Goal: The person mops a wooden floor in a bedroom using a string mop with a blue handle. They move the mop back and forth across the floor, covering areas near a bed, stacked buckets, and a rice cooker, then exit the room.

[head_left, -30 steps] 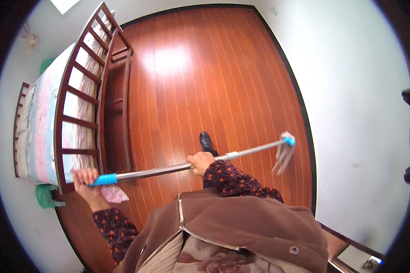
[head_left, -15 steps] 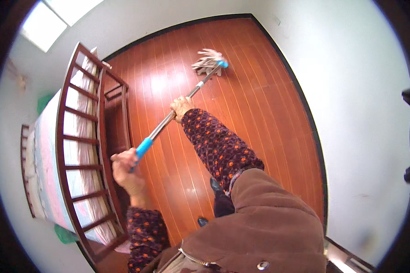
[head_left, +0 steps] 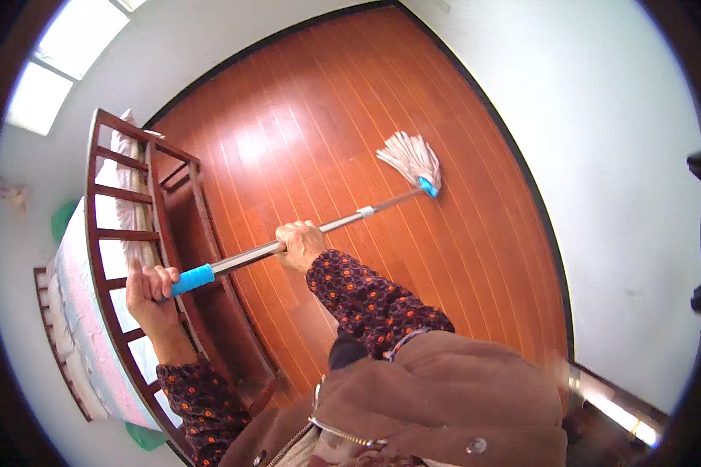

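A mop (head_left: 249,254) with a metal pole slants across the view, both my hands closed on it. My left hand (head_left: 149,292) wraps the end of its blue grip, close to the wooden bed frame. Farther along, my right hand (head_left: 300,243) grips the bare metal part of the pole. At the far end, the pale string mop head (head_left: 411,158) lies on the reddish wooden floor (head_left: 350,109), its strands spread to the far left of the blue connector (head_left: 428,187).
On the left stands a slatted wooden bed frame (head_left: 121,235) with light bedding (head_left: 86,272). White walls with a dark skirting edge (head_left: 522,163) bound the floor at the back and right. A green item (head_left: 144,437) shows by the bed.
The mop head has swung to the right and nearer, its strands now trailing behind. My left hand has moved left with the grip, and the pole lies at a flatter angle.
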`<state>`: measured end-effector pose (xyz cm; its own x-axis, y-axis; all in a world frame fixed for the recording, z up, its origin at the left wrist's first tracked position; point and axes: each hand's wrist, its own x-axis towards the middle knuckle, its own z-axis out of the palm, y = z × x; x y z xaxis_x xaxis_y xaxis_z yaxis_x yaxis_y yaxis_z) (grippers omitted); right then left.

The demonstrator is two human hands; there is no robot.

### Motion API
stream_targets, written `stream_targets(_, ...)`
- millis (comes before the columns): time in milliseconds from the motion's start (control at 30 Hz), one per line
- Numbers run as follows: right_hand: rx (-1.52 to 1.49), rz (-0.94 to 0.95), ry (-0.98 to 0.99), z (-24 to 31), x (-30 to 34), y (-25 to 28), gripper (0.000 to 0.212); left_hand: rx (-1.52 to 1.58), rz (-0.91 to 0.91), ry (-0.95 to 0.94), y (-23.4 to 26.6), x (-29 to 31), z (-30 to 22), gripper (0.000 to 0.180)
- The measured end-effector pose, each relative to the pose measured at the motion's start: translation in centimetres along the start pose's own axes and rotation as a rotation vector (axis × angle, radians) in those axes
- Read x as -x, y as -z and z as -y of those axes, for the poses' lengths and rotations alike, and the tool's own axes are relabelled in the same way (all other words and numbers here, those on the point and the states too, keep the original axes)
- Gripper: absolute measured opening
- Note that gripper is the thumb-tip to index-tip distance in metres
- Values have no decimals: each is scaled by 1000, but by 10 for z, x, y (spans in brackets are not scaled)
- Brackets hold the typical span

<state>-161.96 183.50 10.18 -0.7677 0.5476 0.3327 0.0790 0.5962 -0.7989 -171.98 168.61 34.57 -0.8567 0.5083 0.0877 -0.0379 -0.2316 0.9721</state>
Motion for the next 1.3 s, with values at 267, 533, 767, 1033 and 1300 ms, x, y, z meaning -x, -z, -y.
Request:
stream_targets(267,266,36,-268,-60,66,31,25,103,191,54,-15,-11,52,48)
stream_targets(533,459,-77,-361,-145,13,50,17,100,451,15,-85,-107,48,45)
stream_targets(767,482,22,-556,-213,-141,78,16,107,477,11,-132,-248,84,43)
stream_targets(1033,268,132,23,-241,-383,-7,8,-118,134,-266,-111,-344,29,42)
stream_targets(1300,102,234,34,-244,-581,-83,18,-540,124,-527,-155,-388,62,46)
